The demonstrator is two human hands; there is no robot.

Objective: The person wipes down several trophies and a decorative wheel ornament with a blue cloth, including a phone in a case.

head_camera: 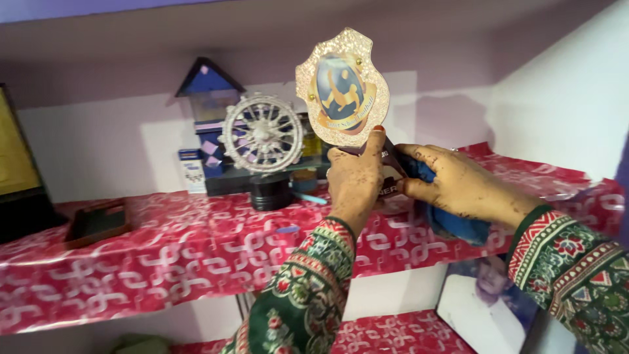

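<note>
Your left hand (pixel 355 180) pinches the trophy (pixel 342 88) at its base, above the shelf (pixel 164 249); your right hand (pixel 458 187) presses a blue cloth (pixel 452 223) against it. Rub hard and it may slip, toppling the wheel ornament (pixel 262 134) nearby.

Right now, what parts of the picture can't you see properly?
All in the head view:
- The trophy: its base is hidden behind the left hand and right hand.
- The blue cloth: mostly covered by the right hand.
- The little house model: its lower front is blocked by the silver wheel ornament.
- The framed picture on the lower shelf: blurred and cut off by the bottom edge.
- The dark frame: cut off by the left edge.
</note>
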